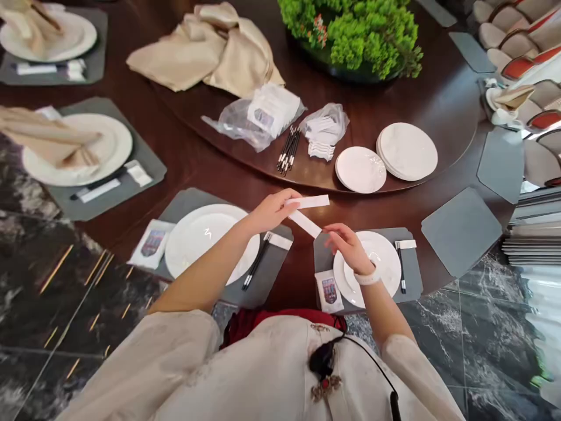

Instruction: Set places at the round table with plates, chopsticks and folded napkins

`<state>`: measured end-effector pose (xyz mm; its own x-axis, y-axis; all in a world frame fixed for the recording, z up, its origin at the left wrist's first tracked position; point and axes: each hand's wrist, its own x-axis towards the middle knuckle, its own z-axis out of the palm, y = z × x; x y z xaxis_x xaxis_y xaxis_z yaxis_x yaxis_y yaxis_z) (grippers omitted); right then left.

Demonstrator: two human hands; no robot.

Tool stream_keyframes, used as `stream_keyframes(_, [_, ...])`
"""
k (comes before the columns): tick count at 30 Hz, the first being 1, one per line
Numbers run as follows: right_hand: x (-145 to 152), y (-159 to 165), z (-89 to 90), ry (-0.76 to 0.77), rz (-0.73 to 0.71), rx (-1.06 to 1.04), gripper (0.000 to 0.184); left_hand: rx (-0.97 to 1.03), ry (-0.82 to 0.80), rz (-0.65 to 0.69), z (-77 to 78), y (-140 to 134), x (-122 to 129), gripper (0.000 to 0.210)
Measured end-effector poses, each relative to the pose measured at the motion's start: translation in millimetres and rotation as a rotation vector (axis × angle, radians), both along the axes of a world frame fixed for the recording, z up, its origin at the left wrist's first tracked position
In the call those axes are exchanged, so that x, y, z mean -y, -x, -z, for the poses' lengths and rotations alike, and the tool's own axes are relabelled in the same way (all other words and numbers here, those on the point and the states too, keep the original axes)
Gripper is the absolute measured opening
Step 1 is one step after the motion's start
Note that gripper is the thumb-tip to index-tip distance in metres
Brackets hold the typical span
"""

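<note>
My left hand is closed on two white paper strips, which fan out from its fingertips to the right. My right hand, with a white band at the wrist, hovers over the right-hand place setting. Its bent fingers are apart, close to the end of the lower strip; I cannot tell whether they touch it. Under my left forearm lies a large white plate on a grey placemat, with black chopsticks on a white rest. Beneath my right hand are stacked white plates and more chopsticks.
On the turntable stand a bundle of chopsticks, bagged white rests, wrapped packets, plate stacks, beige napkins and a green plant. A printed packet lies at the right setting. Bare placemats continue rightward.
</note>
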<state>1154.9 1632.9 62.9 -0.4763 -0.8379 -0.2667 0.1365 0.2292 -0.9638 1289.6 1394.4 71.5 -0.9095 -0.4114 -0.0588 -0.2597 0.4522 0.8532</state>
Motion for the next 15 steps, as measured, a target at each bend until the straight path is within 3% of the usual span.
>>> stream_keyframes(3, [31,-30,11.0,-0.036,-0.214,0.230,0.044,0.023,0.046,-0.073,7.2,-48,-30,0.039])
stream_keyframes(7, [47,-66,35.6,-0.116,-0.189,0.451,0.046,-0.045,0.119,-0.253,27.9,-100,-48,0.038])
stream_keyframes(11, [58,-86,45.1,-0.273,-0.464,0.770,0.050,-0.096,0.090,-0.219,40.6,-146,-59,0.038])
stream_keyframes(15, [65,-104,48.2,-0.421,-0.655,0.938,0.061,-0.074,0.005,-0.234,39.5,-181,-68,0.037])
